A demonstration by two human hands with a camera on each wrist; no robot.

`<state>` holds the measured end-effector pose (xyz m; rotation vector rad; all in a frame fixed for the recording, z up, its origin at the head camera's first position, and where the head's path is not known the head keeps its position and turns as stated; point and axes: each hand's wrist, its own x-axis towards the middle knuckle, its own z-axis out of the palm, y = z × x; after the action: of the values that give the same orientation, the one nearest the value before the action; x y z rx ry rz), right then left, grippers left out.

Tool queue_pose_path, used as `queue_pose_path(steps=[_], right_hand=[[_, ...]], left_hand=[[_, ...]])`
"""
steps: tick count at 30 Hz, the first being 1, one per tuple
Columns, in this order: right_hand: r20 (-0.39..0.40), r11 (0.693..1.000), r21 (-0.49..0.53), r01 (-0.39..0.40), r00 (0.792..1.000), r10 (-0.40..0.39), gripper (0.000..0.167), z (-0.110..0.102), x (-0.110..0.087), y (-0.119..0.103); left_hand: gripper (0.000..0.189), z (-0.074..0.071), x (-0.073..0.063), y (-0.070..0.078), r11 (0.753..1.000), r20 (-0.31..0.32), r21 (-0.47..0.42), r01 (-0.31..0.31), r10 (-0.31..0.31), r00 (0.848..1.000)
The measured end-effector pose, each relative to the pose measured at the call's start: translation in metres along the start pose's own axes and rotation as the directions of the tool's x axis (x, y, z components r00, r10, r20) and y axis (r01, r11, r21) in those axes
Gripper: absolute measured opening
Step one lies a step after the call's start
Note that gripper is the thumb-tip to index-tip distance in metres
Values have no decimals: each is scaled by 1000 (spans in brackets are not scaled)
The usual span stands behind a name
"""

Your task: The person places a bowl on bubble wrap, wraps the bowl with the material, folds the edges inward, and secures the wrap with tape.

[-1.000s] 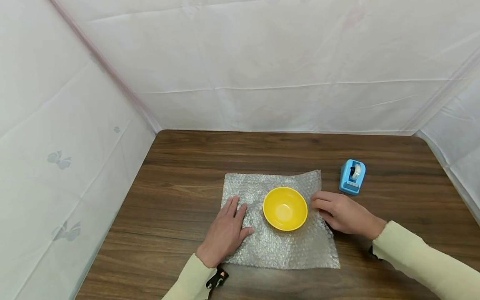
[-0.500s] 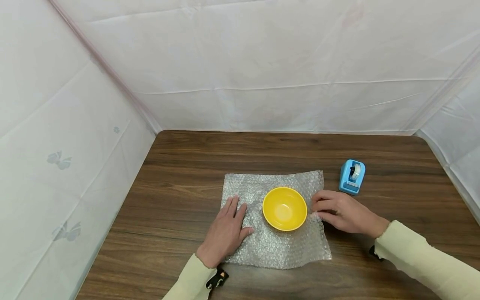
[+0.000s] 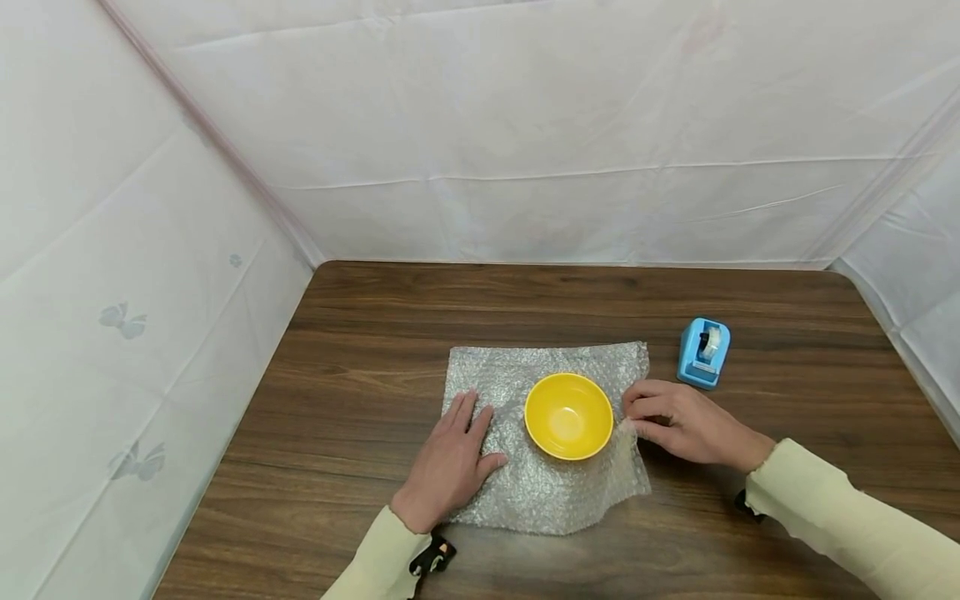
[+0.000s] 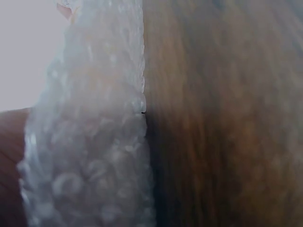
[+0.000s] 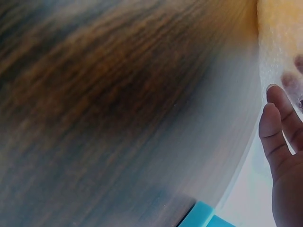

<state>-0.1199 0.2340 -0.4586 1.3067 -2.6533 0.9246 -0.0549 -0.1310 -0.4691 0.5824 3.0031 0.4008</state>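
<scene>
A yellow bowl (image 3: pixel 568 417) stands upright on a sheet of bubble wrap (image 3: pixel 532 504) spread over the table. My left hand (image 3: pixel 448 462) lies flat on the sheet's left part, fingers spread, left of the bowl. At the right edge, my right hand (image 3: pixel 686 423) pinches the wrap between thumb and fingers, close beside the bowl, and that edge is lifted and curled. In the right wrist view, fingers (image 5: pixel 279 135) meet the bubble wrap (image 5: pixel 271 56). The left wrist view shows the near edge of the bubble wrap (image 4: pixel 94 170) on the wood.
A blue tape dispenser (image 3: pixel 703 353) stands behind my right hand, with a roll of tape in it. The brown wooden table (image 3: pixel 360 333) is bordered by white sheeting (image 3: pixel 480 133) at the back and sides.
My right hand has taken hold of the wrap's right edge, raising it; the near right corner has drawn in to the left. Bowl and left hand have stayed nearly in place.
</scene>
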Motion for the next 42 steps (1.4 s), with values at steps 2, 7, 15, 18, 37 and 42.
queue_pose_path(steps=[2,7,15,18,37,42], right_hand=[[4,1000,5,-9,1000,9,25,0,0,0],[17,999,-9,-47,999,47,25,0,1,-1],[25,997,-10,-75,997,75,15,4,1,0],[24,997,-8,-75,997,76,14,5,0,1],[29,993,-5,-122,992,122,13,6,-2,-1],[29,992,4,-126,992,126,13,7,-2,-2]], left_hand=[[66,0,1,-1,1000,5,-17,8,-8,1000],[63,-2,3,-2,1000,-6,-14,9,-9,1000],[56,-2,5,5,1000,-71,15,-6,7,997],[48,-2,5,10,1000,-138,-3,-14,13,990],[58,-10,11,87,948,-393,-170,-270,186,900],[61,-10,19,103,961,-321,-202,-191,119,939]])
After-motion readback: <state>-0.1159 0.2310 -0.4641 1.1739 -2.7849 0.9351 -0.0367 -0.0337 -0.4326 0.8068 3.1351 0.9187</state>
